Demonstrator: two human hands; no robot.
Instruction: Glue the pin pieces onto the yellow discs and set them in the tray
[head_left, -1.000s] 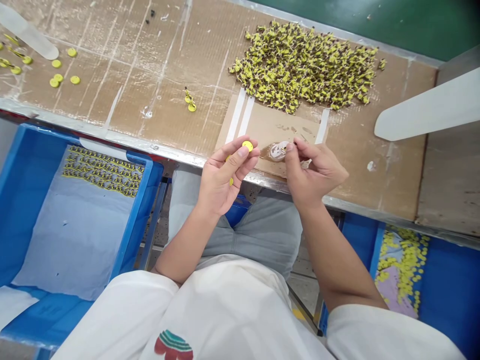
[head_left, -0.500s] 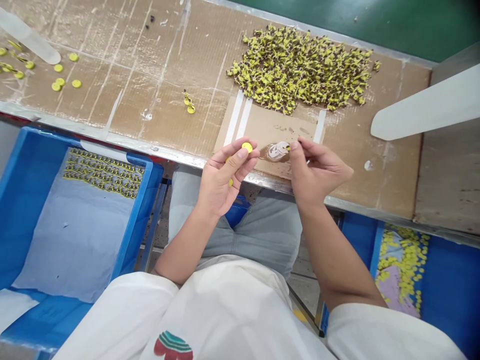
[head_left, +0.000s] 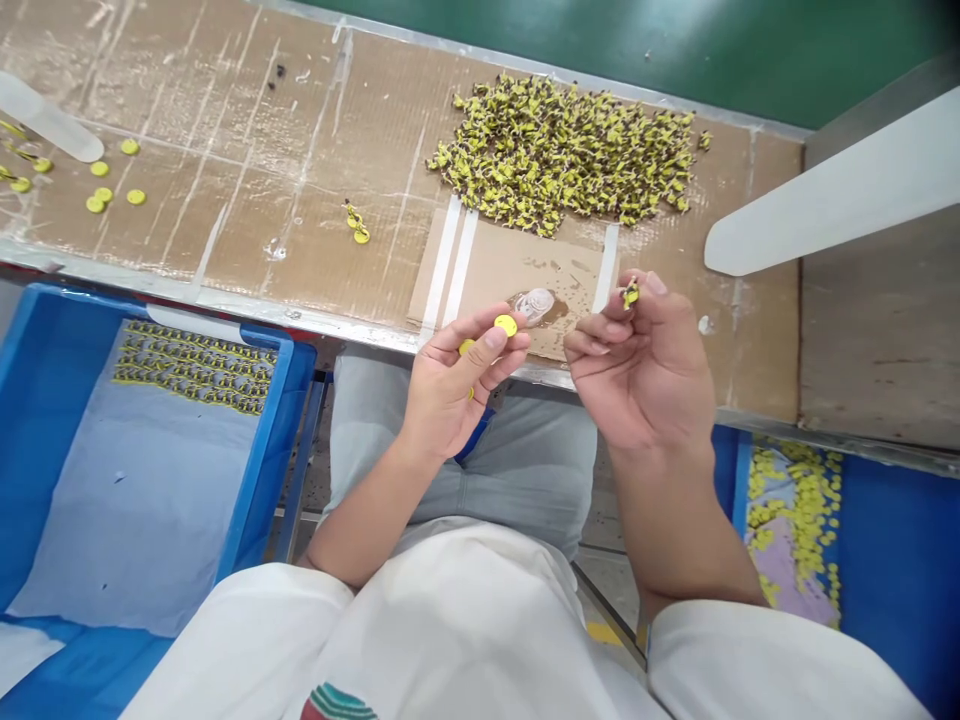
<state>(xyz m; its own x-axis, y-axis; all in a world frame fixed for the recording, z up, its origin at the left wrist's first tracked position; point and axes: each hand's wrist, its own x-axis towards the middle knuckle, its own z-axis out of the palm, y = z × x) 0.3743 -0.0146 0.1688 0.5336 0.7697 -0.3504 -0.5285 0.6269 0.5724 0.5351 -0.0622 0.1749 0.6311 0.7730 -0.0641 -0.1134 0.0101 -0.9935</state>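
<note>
Yellow disc (head_left: 506, 324) sits pinched between the thumb and forefinger of the left hand (head_left: 450, 385), held just off the near edge of the bench (head_left: 300, 200), beside the glue blob (head_left: 534, 303). Further yellow pieces show within the left palm, the remaining fingers curled loosely around them. Right hand (head_left: 641, 370) is raised to the right of the left hand, its thumb and fingertips closed on a small yellow-and-dark figure (head_left: 631, 292); the lower fingers are folded in toward the palm. The two hands are near each other but apart. The glue blob lies on a cardboard patch (head_left: 517, 265) taped to the bench. A large heap of similar figures (head_left: 570, 150) lies at the far side of the patch. A single figure (head_left: 356, 222) stands left of the patch, and loose discs (head_left: 112, 185) lie at the far left. Blue tray (head_left: 277, 420) at near left holds rows of finished pieces (head_left: 195, 365) on a sheet. Another blue tray (head_left: 892, 560) at near right holds scattered yellow discs (head_left: 799, 510).
</note>
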